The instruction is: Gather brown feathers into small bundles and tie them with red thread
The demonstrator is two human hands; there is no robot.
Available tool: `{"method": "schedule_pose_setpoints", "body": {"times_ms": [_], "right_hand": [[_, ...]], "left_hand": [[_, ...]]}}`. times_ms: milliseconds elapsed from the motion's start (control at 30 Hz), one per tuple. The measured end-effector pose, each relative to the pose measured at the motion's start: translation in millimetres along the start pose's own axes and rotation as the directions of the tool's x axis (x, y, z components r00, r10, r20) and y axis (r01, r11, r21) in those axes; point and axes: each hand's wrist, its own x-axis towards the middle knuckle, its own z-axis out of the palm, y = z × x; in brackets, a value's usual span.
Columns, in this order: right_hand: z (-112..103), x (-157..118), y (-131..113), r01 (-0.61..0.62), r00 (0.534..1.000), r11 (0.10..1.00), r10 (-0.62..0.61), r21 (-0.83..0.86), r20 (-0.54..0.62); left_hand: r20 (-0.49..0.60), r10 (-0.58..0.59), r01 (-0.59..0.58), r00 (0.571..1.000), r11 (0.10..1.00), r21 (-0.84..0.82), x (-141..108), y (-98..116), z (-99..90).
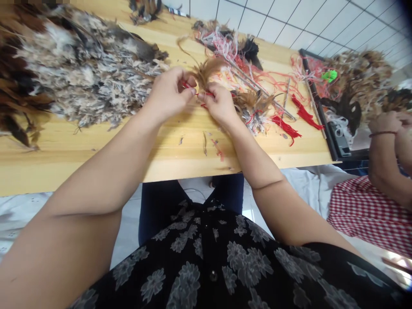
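My left hand (169, 92) is closed in a pinch over the wooden table, with a thin red string (186, 86) between its thumb and fingers. Close by on the right, my right hand (222, 102) pinches too, with red string showing at its fingertips. A small tuft of brown feathers (207, 69) rises just beyond and between both hands; whether the fingers touch it is hard to tell. Beside my right wrist lies a bundle of brown and whitish feathers (254, 107), next to red thread tassels (286, 126).
A large pile of grey-white feathers (96, 64) covers the table's left side, with dark brown feathers (16, 86) beyond. Pink and white strings (225, 45) and thin sticks (257, 86) lie at the back. At right stands a black-edged tray (325, 120) near another person's hands (386, 124).
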Motion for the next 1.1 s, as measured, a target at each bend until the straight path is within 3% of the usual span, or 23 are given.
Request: {"method": "schedule_pose_setpoints", "body": {"times_ms": [100, 233, 367, 433, 467, 567, 667, 733, 867, 1000, 1100], "right_hand": [[-8.2, -0.2, -3.9, -0.023, 0.998, 1.0, 0.024, 0.022, -0.057], [-34.5, -11.8, -22.5, -0.07, 0.993, 0.997, 0.074, 0.041, -0.089], [-84.9, -40.1, -48.3, -0.112, 0.984, 0.994, 0.111, 0.002, -0.137], [-114.6, -57.8, -55.5, -0.171, 0.962, 0.984, 0.155, -0.054, -0.226], [-128.1, -66.7, -56.0, -0.213, 0.937, 0.973, 0.177, -0.09, -0.302], [-154.2, -90.1, -43.3, -0.364, 0.905, 0.903, 0.284, -0.23, -0.317], [-153.7, -104.4, -18.4, -0.47, 0.877, 0.81, 0.381, -0.351, -0.294], [-144.6, -107.7, -5.7, -0.555, 0.83, 0.7, 0.498, -0.449, -0.251], [-132.2, -108.0, -5.5, -0.636, 0.756, 0.564, 0.59, -0.526, -0.282], [-138.3, -111.8, -24.4, -0.61, 0.787, 0.577, 0.523, -0.542, -0.329], [-141.3, -114.3, -37.3, -0.583, 0.812, 0.604, 0.45, -0.543, -0.372]], "left_hand": [[-0.116, -0.052, 0.06, 0.992, 0.996, 0.067, -1.4, 12.6, -4.4], [-0.183, -0.066, 0.093, 0.981, 0.985, 0.145, -3.0, 23.5, -9.8], [-0.23, -0.053, 0.098, 0.972, 0.977, 0.191, -1.8, 20.6, -14.7], [-0.238, -0.047, 0.095, 0.97, 0.976, 0.194, -0.7, 20.0, -16.6], [-0.238, -0.046, 0.094, 0.97, 0.976, 0.195, -0.2, 20.8, -17.1], [-0.177, -0.042, 0.086, 0.983, 0.965, 0.246, 0.1, 24.6, -16.2], [-0.061, -0.043, 0.061, 0.997, 0.939, 0.338, 0.0, 22.1, -10.6], [0.005, -0.031, 0.027, 1.0, 0.938, 0.347, 0.8, 13.5, -3.6], [0.049, 0.087, -0.096, 0.995, 0.965, 0.243, 5.0, -11.3, 15.1], [0.102, 0.21, -0.226, 0.972, 0.958, 0.178, 10.0, -27.6, 26.3], [0.079, 0.217, -0.228, 0.973, 0.958, 0.176, 12.4, -30.8, 23.0]]}}
